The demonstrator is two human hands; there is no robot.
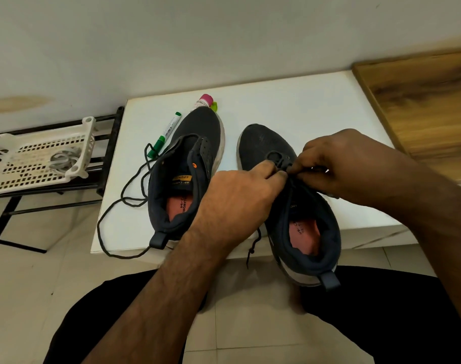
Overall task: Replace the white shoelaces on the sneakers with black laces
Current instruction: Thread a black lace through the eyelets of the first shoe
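Pinching with both hands, you work at the front of the dark fabric sneaker on the right (300, 206), which sits on the white tabletop (302, 106) with its heel hanging over the near edge. Your left hand (239, 200) has its fingers (270, 170) squeezed together on the thin black lace (289, 166) near the lowest holes. Your right hand (347, 166) pinches the same lace just beside it, fingertips almost touching the left ones. One end of this lace dangles down past the tabletop edge.

The other dark sneaker (187, 166) lies to the left, apart from your hands, with its tongue open and a pink insole showing. A second loose black lace (124, 200) trails from it in loops across the tabletop. A green and white marker pen (166, 132) lies just beside that shoe's toe, and a small bottle with a pink cap (204, 101) stands behind it. A white plastic basket (40, 153) rests on a black metal rack (108, 153) off to the left.
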